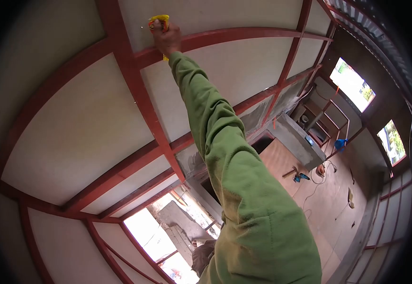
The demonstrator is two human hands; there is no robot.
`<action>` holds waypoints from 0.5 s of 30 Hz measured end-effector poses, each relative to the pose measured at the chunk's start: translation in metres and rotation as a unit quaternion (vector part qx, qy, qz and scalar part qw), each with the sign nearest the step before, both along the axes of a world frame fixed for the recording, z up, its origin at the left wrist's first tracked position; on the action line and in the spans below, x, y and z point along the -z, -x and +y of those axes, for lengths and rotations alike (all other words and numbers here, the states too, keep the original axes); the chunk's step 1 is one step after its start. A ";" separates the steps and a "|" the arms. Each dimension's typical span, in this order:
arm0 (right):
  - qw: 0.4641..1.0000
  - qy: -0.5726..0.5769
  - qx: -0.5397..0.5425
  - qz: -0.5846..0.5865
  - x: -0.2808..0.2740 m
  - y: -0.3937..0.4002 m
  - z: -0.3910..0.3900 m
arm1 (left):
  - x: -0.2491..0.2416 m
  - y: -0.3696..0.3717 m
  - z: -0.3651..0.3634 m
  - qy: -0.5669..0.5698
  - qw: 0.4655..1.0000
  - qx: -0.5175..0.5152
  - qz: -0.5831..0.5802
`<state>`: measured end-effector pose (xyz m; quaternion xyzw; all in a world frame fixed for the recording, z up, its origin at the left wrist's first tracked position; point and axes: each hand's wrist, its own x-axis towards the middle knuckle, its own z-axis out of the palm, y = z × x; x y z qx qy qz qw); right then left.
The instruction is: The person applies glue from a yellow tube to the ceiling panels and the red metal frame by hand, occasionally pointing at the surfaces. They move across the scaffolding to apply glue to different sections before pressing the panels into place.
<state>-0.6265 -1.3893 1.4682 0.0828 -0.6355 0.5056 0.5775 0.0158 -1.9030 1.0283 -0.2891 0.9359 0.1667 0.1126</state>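
Red beams (141, 94), sleeve (241, 170) partly blocking flr (334, 203), yellow obj. (159, 20) in grip (169, 40)

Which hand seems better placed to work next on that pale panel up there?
Probably the right hand: it grips the yellow-and-red object close to the pale panel, with its green-sleeved arm outstretched. The left hand can't be made out.

Room along panel (225, 13) between red beams (239, 35)

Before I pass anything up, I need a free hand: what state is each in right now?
Right hand: closed, holding a yellow-and-red printed object.
Left hand: not in view; cannot be told.
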 end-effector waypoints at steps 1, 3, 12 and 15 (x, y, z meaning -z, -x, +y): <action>1.000 -0.001 0.001 0.001 -0.002 0.001 -0.002 | 0.013 0.007 -0.013 0.047 0.996 0.060 0.052; 0.999 -0.003 0.032 -0.006 0.001 0.003 -0.001 | 0.039 0.024 -0.042 0.093 0.983 0.122 0.104; 0.999 0.034 -0.035 0.009 0.004 0.003 -0.004 | 0.067 0.144 -0.007 0.015 0.942 0.217 0.257; 0.994 0.070 -0.076 0.025 0.003 -0.006 -0.003 | 0.023 0.204 0.035 -0.054 0.940 0.184 0.283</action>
